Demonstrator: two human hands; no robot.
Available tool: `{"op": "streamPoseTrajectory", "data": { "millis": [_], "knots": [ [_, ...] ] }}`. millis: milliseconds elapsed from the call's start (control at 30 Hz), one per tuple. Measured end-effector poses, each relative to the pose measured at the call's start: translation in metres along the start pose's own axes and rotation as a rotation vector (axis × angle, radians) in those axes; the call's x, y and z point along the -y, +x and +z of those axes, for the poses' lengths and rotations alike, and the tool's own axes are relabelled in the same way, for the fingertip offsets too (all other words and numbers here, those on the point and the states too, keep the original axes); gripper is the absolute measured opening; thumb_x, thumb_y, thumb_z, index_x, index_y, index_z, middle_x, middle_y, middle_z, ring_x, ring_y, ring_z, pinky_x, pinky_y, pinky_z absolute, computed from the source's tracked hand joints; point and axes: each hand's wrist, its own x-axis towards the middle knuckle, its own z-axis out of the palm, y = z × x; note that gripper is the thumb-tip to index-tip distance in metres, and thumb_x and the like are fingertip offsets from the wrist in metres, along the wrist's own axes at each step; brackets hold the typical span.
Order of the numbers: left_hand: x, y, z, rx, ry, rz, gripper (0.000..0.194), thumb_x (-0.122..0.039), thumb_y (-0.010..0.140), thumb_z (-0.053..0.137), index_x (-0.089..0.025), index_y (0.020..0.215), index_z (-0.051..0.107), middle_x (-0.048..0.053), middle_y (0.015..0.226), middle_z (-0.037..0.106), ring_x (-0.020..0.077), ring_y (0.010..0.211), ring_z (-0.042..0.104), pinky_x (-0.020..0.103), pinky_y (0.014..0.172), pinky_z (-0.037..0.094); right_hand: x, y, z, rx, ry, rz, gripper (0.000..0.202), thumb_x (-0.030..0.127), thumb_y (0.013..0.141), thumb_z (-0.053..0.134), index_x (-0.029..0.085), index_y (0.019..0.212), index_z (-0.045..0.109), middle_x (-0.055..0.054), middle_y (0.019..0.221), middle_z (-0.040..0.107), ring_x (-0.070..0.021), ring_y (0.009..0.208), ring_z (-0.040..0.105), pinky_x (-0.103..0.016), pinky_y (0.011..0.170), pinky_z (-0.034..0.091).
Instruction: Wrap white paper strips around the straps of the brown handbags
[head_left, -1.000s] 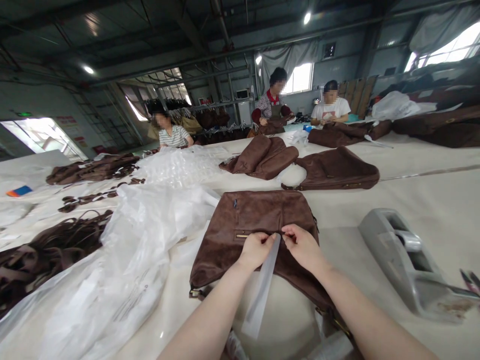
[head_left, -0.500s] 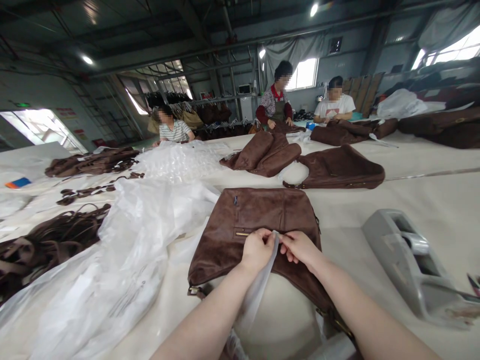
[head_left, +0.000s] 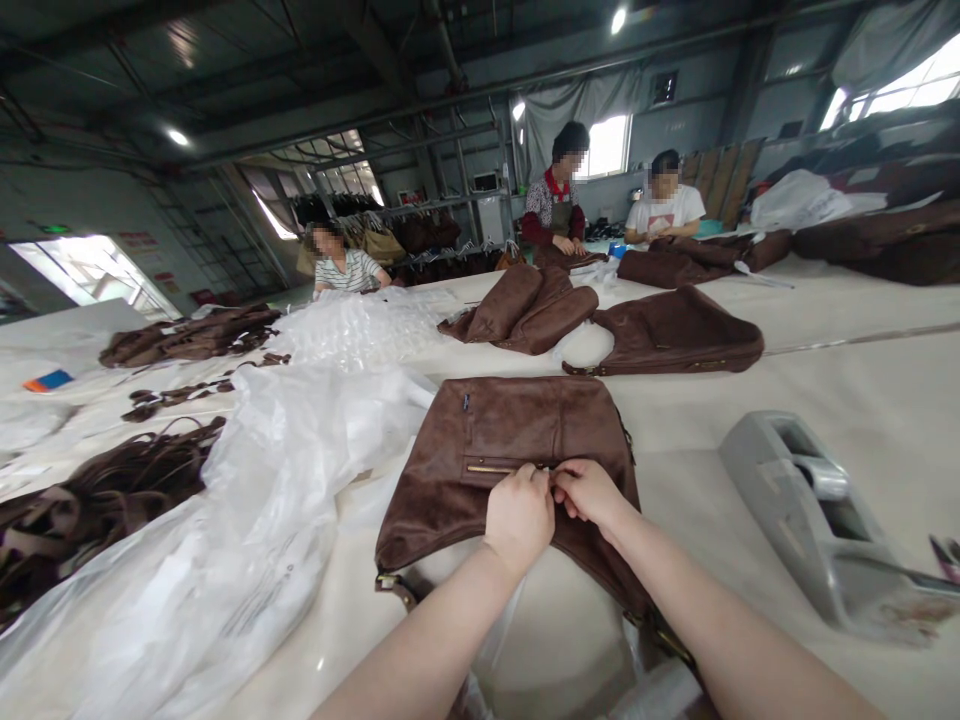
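Observation:
A dark brown leather handbag (head_left: 517, 420) lies flat before me, its curved opening and strap toward me. Both my hands meet at the right end of its brass zip (head_left: 487, 468). My left hand (head_left: 521, 515) is closed, knuckles up, over the top of a thin translucent strip (head_left: 511, 615) that trails below it. My right hand (head_left: 592, 492) is closed in a pinch beside it, at the zip's end. What sits between those right fingertips is hidden.
Plastic bags (head_left: 262, 500) cover the table at left, beside a heap of brown straps (head_left: 97, 510). A grey tape dispenser (head_left: 817, 520) stands at right. Beyond lie more brown handbags (head_left: 675, 330). Several people (head_left: 559, 210) are across the table.
My left hand has rolled over, its knuckles now on top, and the strip shows less beneath it. More of the zip is visible. My right hand stays close to the same spot.

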Motion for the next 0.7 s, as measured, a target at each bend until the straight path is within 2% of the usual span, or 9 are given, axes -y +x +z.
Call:
{"op": "streamPoseTrajectory", "data": {
  "millis": [100,233,300,367,467,567,633,700],
  "knots": [
    [-0.001,-0.004,-0.002,0.030,0.001,0.046,0.022,-0.015,0.086,0.041,-0.016,0.090,0.062,0.008,0.089,0.060,0.0203,0.081,0.059,0.029,0.069,0.042,0.002,-0.002,-0.001,0.002,0.018,-0.010,0.027,0.027,0.082,0.044,0.017,0.058,0.052,0.002,0.048,0.056,-0.0058,0.029,0.040,-0.018,0.026,0.024],
    [0.005,-0.003,0.000,-0.008,-0.124,0.052,0.023,-0.018,0.087,0.040,-0.018,0.086,0.063,0.008,0.088,0.063,0.0193,0.081,0.059,0.028,0.071,0.042,0.001,-0.002,-0.001,-0.001,0.012,-0.002,0.023,0.021,0.077,0.047,0.017,0.054,0.050,0.004,0.045,0.053,-0.0049,0.028,0.038,-0.017,0.027,0.023],
    [0.012,0.001,0.003,-0.050,-0.257,-0.054,0.025,-0.020,0.089,0.039,-0.018,0.086,0.064,0.008,0.088,0.065,0.0182,0.082,0.061,0.027,0.073,0.042,0.000,-0.001,0.000,-0.008,0.014,0.000,0.020,0.020,0.075,0.047,0.018,0.055,0.050,0.004,0.045,0.053,-0.0050,0.028,0.038,-0.017,0.027,0.023],
    [0.020,0.007,0.007,-0.025,-0.397,-0.217,0.026,-0.023,0.089,0.040,-0.017,0.084,0.065,0.009,0.085,0.067,0.0179,0.081,0.062,0.026,0.074,0.043,0.000,-0.002,0.000,-0.022,0.016,-0.006,0.020,0.020,0.075,0.048,0.018,0.055,0.050,0.005,0.044,0.051,-0.0049,0.028,0.038,-0.017,0.027,0.023],
    [0.028,0.014,0.012,0.195,-0.652,-0.398,0.036,-0.038,0.089,0.043,-0.014,0.075,0.065,0.010,0.072,0.068,0.0190,0.070,0.063,0.028,0.066,0.045,0.002,-0.004,0.000,-0.039,0.023,-0.038,0.020,0.023,0.075,0.049,0.018,0.055,0.049,0.005,0.044,0.050,-0.0040,0.029,0.036,-0.017,0.029,0.023],
    [0.027,0.013,0.012,0.422,-1.116,-0.481,0.044,-0.049,0.087,0.045,-0.010,0.079,0.065,0.009,0.068,0.067,0.0166,0.059,0.062,0.028,0.061,0.048,0.002,-0.005,0.000,-0.038,0.026,-0.074,0.022,0.027,0.075,0.051,0.018,0.055,0.050,0.005,0.045,0.051,-0.0036,0.030,0.035,-0.017,0.031,0.023],
    [0.026,0.012,0.012,0.490,-1.369,-0.518,0.042,-0.048,0.085,0.049,-0.009,0.084,0.064,0.008,0.068,0.065,0.0143,0.057,0.062,0.028,0.062,0.050,0.001,-0.005,0.000,-0.037,0.021,-0.086,0.023,0.028,0.075,0.052,0.018,0.054,0.050,0.006,0.044,0.050,-0.0038,0.030,0.035,-0.018,0.031,0.023],
    [0.025,0.011,0.011,0.524,-1.485,-0.553,0.039,-0.047,0.082,0.055,-0.009,0.084,0.062,0.004,0.064,0.061,0.0130,0.057,0.062,0.026,0.060,0.050,-0.001,-0.004,0.000,-0.040,0.014,-0.091,0.022,0.029,0.075,0.053,0.017,0.056,0.052,0.006,0.044,0.050,-0.0041,0.030,0.036,-0.018,0.031,0.023]
  ]
}}
